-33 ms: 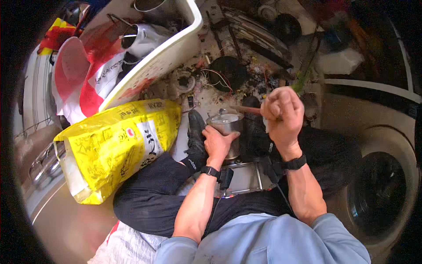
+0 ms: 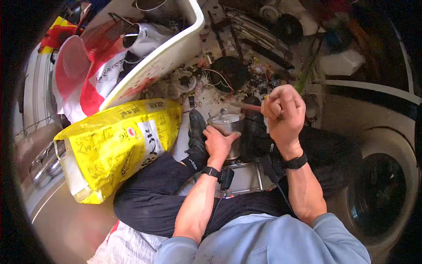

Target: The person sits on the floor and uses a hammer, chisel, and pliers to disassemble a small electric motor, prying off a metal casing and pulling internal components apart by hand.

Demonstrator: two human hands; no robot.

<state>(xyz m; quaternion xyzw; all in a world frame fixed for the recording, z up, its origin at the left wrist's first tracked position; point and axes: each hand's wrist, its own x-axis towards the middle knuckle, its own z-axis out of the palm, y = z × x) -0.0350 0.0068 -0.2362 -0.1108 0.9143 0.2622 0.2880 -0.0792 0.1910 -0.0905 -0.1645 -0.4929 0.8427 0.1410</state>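
Note:
A silvery metal canister stands upright between my shoes, with a pale, roundish top. My left hand is wrapped around its near left side, thumb on the right. Above and to the right, my right hand is raised in a fist around a thin reddish-brown stick-like tool. The tool points left over the canister's far right rim, apart from it as far as I can tell. Its tip is blurred, so its exact kind does not show. Below the canister lies a metal piece with a bar across it.
On the left lies a yellow printed bag. Behind it stands a white perforated bin holding metal vessels. Wires, a dark round disc and scraps litter the floor ahead. A front-loading washing machine stands on the right.

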